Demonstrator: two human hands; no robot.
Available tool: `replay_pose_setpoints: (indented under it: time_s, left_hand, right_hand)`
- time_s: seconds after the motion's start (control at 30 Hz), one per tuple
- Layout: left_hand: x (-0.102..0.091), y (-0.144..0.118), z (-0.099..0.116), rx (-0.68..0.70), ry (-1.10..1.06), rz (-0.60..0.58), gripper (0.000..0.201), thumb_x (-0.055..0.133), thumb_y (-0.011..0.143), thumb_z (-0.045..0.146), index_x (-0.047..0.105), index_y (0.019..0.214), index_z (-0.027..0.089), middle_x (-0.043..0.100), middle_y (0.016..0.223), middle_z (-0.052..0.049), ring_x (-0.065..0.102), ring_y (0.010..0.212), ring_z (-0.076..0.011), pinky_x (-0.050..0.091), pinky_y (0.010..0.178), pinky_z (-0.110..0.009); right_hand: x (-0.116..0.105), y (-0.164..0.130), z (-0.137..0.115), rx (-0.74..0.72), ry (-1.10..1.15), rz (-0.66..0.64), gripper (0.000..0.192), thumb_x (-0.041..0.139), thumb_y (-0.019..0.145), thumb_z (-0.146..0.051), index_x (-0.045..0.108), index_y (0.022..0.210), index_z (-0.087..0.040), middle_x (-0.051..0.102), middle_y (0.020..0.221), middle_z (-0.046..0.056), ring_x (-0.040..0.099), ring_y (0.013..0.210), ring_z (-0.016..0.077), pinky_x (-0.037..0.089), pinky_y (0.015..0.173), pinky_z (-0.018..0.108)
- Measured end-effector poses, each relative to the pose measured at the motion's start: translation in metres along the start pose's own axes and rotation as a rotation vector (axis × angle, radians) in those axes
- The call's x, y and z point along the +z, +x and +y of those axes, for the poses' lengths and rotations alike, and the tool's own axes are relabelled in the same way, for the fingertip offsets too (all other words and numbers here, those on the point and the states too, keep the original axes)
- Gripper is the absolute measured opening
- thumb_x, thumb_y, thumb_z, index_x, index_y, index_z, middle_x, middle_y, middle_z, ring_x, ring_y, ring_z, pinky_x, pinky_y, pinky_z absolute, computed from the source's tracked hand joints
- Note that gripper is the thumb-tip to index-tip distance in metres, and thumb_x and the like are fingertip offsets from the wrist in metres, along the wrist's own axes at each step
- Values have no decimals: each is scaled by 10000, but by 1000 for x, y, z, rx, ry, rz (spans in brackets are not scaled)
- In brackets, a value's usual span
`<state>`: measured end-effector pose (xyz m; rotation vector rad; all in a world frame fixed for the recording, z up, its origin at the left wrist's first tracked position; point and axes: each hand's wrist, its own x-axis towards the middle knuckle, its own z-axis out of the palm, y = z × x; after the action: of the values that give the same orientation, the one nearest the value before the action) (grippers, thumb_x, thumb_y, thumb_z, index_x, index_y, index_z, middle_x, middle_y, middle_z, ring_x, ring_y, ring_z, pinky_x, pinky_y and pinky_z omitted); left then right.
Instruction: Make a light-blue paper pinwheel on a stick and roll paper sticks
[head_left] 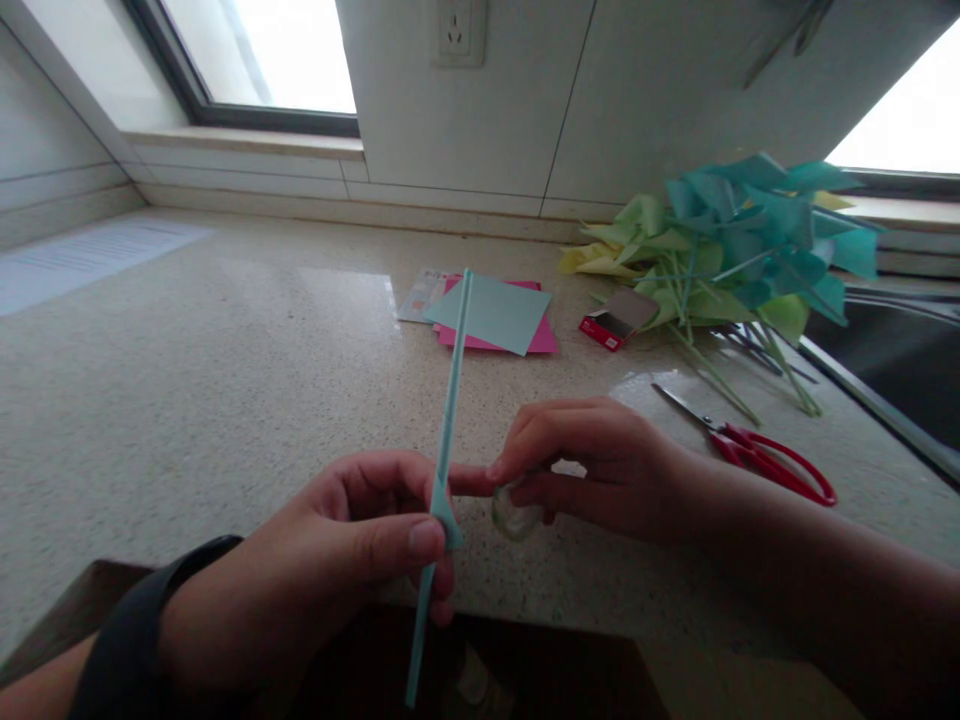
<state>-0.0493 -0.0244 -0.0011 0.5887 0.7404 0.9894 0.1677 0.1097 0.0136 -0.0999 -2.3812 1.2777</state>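
My left hand (337, 560) pinches a paper stick (444, 470), upright over the counter (187, 400) edge. My right hand (592, 465) grips a tape roll (516, 515) just beside it, near scissors (757, 455).

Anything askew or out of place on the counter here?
Only small things. The red box lies on its side with its flap open, and the red-handled scissors lie with blades parted. The left hand grips a rolled paper stick; the right hand holds a tape roll.
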Motion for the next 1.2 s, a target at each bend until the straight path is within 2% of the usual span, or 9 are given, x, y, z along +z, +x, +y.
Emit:
replay_pose_setpoints:
  time_s: [0.13, 0.23, 0.47, 0.6, 0.77, 0.93, 1.07, 1.2]
  left_hand:
    - [0, -2, 0, -19, -16, 37, 264, 855, 771, 227, 785, 1026, 224, 715, 796, 10, 707, 646, -117, 614, 631, -218]
    - [0, -3, 1, -25, -13, 41, 237, 853, 771, 217, 789, 999, 227, 713, 809, 13, 712, 652, -123, 620, 639, -230]
    - [-1, -4, 0, -49, -19, 54, 256, 865, 761, 228, 792, 1006, 225, 718, 755, 22, 720, 643, -118, 607, 640, -203]
    - [2, -3, 1, -46, 9, 49, 241, 872, 752, 249, 796, 979, 217, 717, 731, 18, 712, 631, -115, 603, 635, -206]
    - [4, -1, 3, -34, 51, 53, 260, 881, 741, 276, 795, 978, 214, 707, 725, 22, 699, 633, -106, 582, 630, -191]
    - [4, 0, 3, -1, 92, 70, 241, 889, 725, 309, 796, 930, 224, 719, 749, 17, 682, 623, -103, 570, 622, -201]
    - [2, 1, 1, 1, 120, 79, 269, 872, 752, 290, 788, 998, 221, 710, 719, 20, 677, 645, -104, 575, 665, -213]
    - [2, 3, 2, 45, 122, 46, 271, 839, 793, 262, 771, 1055, 240, 733, 742, 11, 689, 678, -113, 570, 699, -226]
  right_hand:
    - [6, -2, -2, 128, 137, 89, 100, 683, 930, -222, 628, 991, -164, 663, 781, -12, 675, 600, 78, 571, 531, 160]
    - [9, -2, -3, 125, 172, 136, 127, 687, 925, -216, 568, 952, -180, 609, 746, -39, 677, 593, 78, 563, 518, 152]
    - [5, -3, -1, 19, -112, 93, 180, 729, 877, -221, 552, 878, -188, 589, 760, -25, 583, 645, 85, 493, 548, 188]
    - [3, -4, 0, 22, -128, 69, 177, 734, 875, -220, 562, 912, -193, 598, 772, -28, 567, 648, 81, 468, 551, 183]
    - [3, -2, -5, 49, -133, 100, 164, 721, 890, -227, 598, 994, -196, 532, 746, -57, 458, 572, 52, 380, 483, 156]
    - [4, -2, -7, 112, -122, 105, 175, 677, 914, -235, 597, 1067, -205, 539, 766, -40, 475, 601, 76, 405, 507, 180]
    - [6, -4, -3, 106, -150, 125, 197, 668, 914, -237, 575, 1086, -214, 523, 776, -33, 488, 627, 90, 424, 517, 186]
    - [4, -3, 3, 85, -254, 209, 156, 652, 928, -238, 554, 1045, -207, 522, 752, -40, 489, 605, 89, 419, 519, 194]
